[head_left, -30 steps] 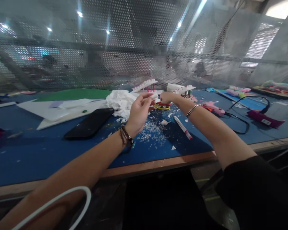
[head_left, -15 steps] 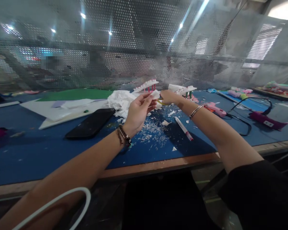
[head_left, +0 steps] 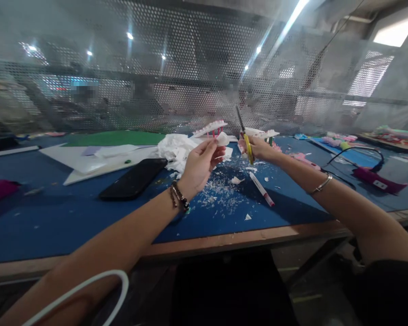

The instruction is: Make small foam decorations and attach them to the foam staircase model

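My left hand (head_left: 200, 164) pinches a small white piece (head_left: 223, 138), foam or paper, between thumb and fingers above the blue table. To its right, my right hand (head_left: 258, 147) is closed on yellow-handled scissors (head_left: 248, 147), their blades pointing up and away from the white piece. White scraps and crumbs (head_left: 221, 194) lie scattered below both hands. A white marker with a red end (head_left: 261, 189) rests on the table nearer to me. Behind my left hand stands a white sloped piece on pink posts (head_left: 209, 129).
Left of my hands are a crumpled white heap (head_left: 175, 149), a black phone (head_left: 134, 179), white sheets (head_left: 71, 158) and a green sheet (head_left: 112, 138). On the right lie a pink glue gun (head_left: 306, 160), black cable and a purple strap (head_left: 379, 181). A perforated metal screen (head_left: 190, 68) closes the back.
My right hand has moved right, away from the white piece, and the scissors now show upright. My left hand keeps its pinch. The view has shifted slightly.
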A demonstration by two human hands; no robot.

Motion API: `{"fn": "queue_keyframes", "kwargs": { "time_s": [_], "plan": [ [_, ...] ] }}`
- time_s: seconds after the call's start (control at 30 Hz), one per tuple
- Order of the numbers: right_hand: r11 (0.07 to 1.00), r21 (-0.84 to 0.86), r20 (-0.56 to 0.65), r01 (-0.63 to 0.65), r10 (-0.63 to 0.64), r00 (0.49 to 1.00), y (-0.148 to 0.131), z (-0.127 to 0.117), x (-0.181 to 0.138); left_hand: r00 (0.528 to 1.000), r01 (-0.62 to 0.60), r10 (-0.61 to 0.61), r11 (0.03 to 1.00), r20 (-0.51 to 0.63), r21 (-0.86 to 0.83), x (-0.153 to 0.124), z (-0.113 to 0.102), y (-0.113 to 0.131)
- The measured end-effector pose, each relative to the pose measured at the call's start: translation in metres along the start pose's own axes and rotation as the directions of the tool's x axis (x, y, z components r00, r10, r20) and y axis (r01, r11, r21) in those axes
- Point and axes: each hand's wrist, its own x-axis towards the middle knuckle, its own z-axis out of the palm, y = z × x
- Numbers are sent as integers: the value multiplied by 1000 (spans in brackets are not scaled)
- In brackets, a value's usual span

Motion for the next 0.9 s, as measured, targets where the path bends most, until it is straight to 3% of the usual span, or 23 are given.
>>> {"fn": "queue_keyframes", "kwargs": {
  "time_s": [0.13, 0.27, 0.33, 0.6, 0.9],
  "plan": [
    [984, 175, -56, 33, -24, 998, -14, 9, -26, 998, 62, -62, 997, -3, -42, -2, 3, 6],
    [947, 271, -168, 172, -129, 977, -27, 5, -51, 997, 80, -80, 994, 7, -72, -3, 5, 11],
    [953, 218, -188, 208, -169, 968, -29, 1, -61, 998, 64, -63, 995, 10, -81, -3, 6, 13],
    [995, -62, -29, 76, -78, 997, -32, 9, -73, 999, 38, -35, 995, 34, -89, -3, 6, 17],
    [995, -68, -57, 72, -76, 995, -44, 16, -73, 998, 30, -28, 999, 62, -23, -8, 6, 7]
  ]
}}
